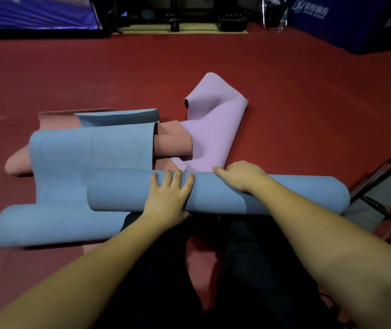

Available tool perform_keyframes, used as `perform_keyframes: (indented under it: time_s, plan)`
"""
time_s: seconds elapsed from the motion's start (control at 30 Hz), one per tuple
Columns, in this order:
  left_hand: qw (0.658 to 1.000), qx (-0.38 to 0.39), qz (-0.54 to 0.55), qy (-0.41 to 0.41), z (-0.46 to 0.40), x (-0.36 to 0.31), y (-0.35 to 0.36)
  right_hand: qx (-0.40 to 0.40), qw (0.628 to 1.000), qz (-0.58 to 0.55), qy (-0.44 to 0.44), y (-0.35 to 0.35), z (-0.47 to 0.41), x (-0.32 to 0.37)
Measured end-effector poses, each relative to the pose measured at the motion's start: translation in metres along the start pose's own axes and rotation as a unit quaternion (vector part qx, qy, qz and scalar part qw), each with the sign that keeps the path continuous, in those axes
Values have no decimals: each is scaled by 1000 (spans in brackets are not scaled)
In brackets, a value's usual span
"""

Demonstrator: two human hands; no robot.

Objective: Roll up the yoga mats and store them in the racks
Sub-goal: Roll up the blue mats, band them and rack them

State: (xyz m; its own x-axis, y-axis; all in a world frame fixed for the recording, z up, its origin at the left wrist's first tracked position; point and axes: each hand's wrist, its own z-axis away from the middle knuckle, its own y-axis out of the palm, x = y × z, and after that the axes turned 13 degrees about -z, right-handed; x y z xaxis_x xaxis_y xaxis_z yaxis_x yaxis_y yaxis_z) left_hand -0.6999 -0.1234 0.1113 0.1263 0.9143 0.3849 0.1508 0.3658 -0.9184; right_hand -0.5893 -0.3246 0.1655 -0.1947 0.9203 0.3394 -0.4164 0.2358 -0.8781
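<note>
A rolled blue yoga mat (284, 195) lies crosswise in front of my knees. My left hand (168, 198) lies over its middle, fingers spread across the top and thumb underneath. My right hand (242, 174) curls over the roll's far side a little to the right. A second blue mat (83, 157) lies loosely folded to the left, its near end curled into a roll (47, 226). Under it a pink mat (173, 143) pokes out, and a crumpled lilac mat (213, 129) lies behind.
The floor (308, 103) is dark red. A black metal rack frame (384, 186) stands at the right edge, close to the roll's right end. Blue banners (35, 13) and dark equipment (189, 17) line the far wall. My dark-trousered legs (249, 269) are below the roll.
</note>
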Motion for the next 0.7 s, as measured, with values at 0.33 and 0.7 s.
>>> perform_keyframes:
  time_s: [0.33,0.7]
  plan:
    - [1000,-9,2,22,7,29,-61,59,997,-53,2,-43,17,13]
    - [985,144,55,77,18,25,-58,155,985,-76,29,-3,12,4]
